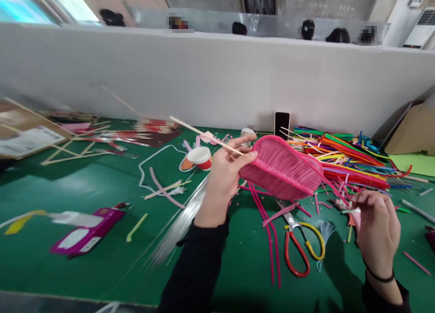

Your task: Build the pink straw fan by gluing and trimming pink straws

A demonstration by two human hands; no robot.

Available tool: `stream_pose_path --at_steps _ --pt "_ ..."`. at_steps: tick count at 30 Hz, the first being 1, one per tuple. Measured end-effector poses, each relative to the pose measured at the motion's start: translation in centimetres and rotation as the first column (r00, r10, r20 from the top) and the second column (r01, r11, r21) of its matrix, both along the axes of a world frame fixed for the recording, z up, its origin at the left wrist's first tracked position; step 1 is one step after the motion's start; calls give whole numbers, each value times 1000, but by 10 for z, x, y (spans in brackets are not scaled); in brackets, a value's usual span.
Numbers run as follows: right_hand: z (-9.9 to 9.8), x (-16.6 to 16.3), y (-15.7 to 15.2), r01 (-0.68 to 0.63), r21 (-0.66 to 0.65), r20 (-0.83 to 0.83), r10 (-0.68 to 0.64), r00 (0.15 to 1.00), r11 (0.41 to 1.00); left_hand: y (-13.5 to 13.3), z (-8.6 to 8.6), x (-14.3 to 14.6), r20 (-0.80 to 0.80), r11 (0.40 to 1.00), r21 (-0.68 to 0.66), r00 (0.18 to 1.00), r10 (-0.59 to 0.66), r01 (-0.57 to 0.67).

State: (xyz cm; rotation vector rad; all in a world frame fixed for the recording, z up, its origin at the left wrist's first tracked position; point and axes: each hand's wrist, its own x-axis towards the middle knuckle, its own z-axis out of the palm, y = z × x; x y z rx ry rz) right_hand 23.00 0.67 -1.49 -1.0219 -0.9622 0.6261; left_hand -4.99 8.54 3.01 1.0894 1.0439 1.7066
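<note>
My left hand (pixel 226 174) is closed around a thin wooden stick (pixel 200 134) and the near end of a pink, petal-shaped piece (pixel 285 170). Thin, pleated pink material spans its fuzzy pink rim, and it is held tilted above the table. From its far end a pink pipe cleaner (pixel 335 190) stretches toward my right hand (pixel 379 220), whose fingers are curled and pinched at that strand's end; the exact contact is partly hidden. Below the piece lie scissors (pixel 295 240) with one red and one yellow handle, blades partly covered by pink strips.
Colourful pipe cleaners (pixel 353 161) are heaped at right behind my hand. A phone (pixel 282 123) leans on the white partition (pixel 217 77). Left of my arm are a paper cup (pixel 200 158), clear strands (pixel 183 222) and a purple device (pixel 88 231) with a cable. People's heads show beyond the partition.
</note>
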Motion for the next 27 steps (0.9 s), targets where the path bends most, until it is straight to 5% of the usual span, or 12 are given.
stream_pose_path --at_steps 7,12,20,24,27 --pt "-38 -23 -17 7 -120 105 6 994 993 -13 -24 20 334 986 -40 928 166 -162" --pt "-49 -49 -2 -259 -255 -1 268 963 931 -27 -37 41 592 986 -159 804 56 49" --pt "-39 -44 2 -189 -269 -55 181 982 944 -24 -53 49 586 911 -181 784 -203 371" --pt "-37 -61 6 -194 -238 -234 138 962 952 -30 -63 62 640 897 -153 734 -229 414" --pt "-41 -73 5 -240 -250 -219 187 958 938 -36 -71 79 696 864 -161 675 -242 476"
